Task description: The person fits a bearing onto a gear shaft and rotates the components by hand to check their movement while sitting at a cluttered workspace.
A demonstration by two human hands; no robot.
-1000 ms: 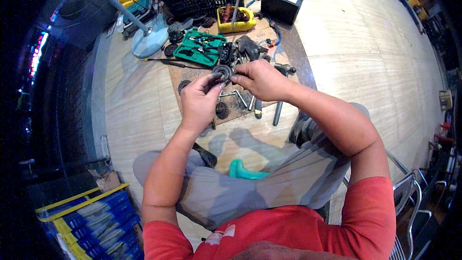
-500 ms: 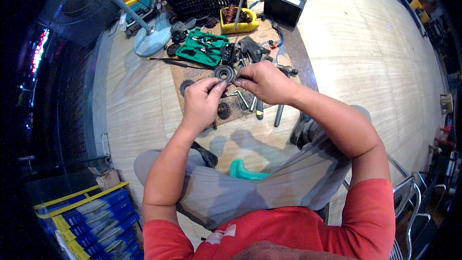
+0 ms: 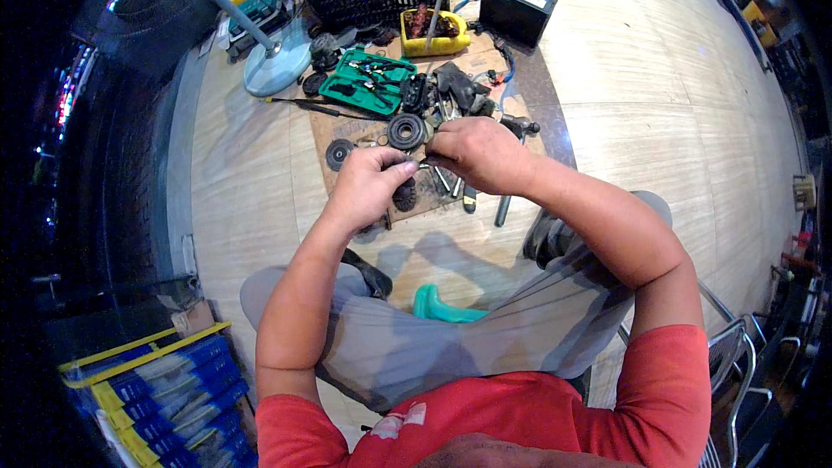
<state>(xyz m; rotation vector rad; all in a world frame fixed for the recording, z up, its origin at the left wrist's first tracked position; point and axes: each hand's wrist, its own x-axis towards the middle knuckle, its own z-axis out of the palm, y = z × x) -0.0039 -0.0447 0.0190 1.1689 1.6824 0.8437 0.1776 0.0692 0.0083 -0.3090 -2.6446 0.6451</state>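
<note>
My left hand [image 3: 374,186] is closed in a pinch, thumb against the forefinger, above the near part of the cardboard [image 3: 347,128]. Close beside it, my right hand [image 3: 484,156] has its fingers curled down and pressed together. Whatever either hand holds is too small or hidden to make out. A dark round part with a ringed centre [image 3: 406,132] lies just beyond the fingertips. Left of it is a smaller dark disc [image 3: 339,153]. A dark toothed wheel [image 3: 404,195] sits below my left fingers. Metal tools [image 3: 442,178] lie partly under my right hand.
Beyond lie an open green tool case [image 3: 367,81], black gloves [image 3: 459,87] and a hammer [image 3: 522,126]. Farther back stand a yellow container [image 3: 433,42], a black battery [image 3: 517,9] and black crates [image 3: 373,0]. A fan base [image 3: 276,69] stands left.
Both hands have drawn slightly toward me. The round ringed part, earlier right at my left fingertips, now shows fully apart from them. My right fingers have curled further down.
</note>
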